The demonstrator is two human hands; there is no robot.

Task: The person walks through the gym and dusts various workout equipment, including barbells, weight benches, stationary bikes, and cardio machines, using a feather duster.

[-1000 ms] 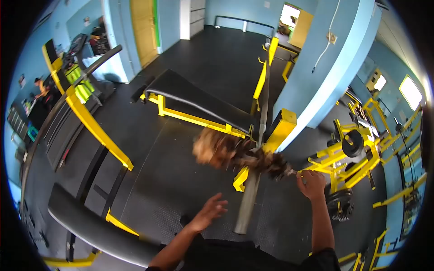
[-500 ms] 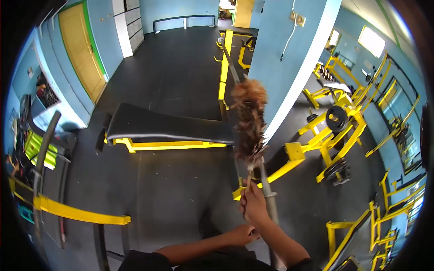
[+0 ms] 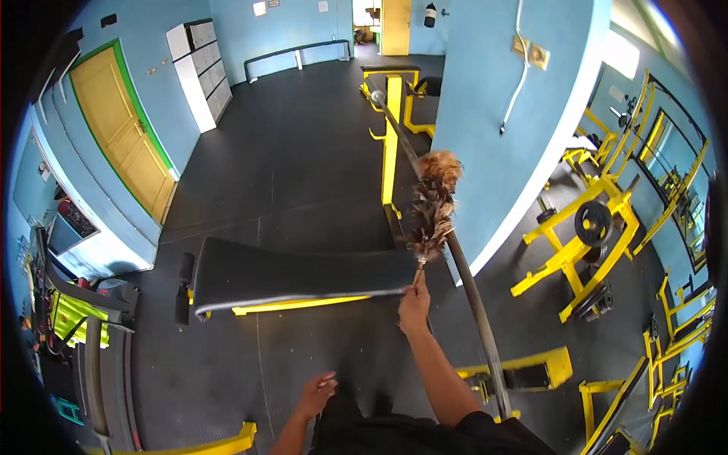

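A feather duster with brown and tan feathers is held upright by its thin handle in my right hand, its fingers wrapped round it. The feathers lie against or just over a long metal barbell bar that runs from the far yellow rack to the lower right. Lower and to the left, my left hand has its fingers curled loosely and partly apart, with nothing in it. A black padded bench on a yellow frame stands just beyond my hands.
A yellow upright supports the bar's far end. To the right are a blue pillar and yellow weight machines with black plates. A treadmill with a bright green cloth is at the left, below a yellow door.
The duster and my right hand have shifted along the bar, and the view has turned. My left hand has moved left, away from my right forearm, and its fingers have loosened.
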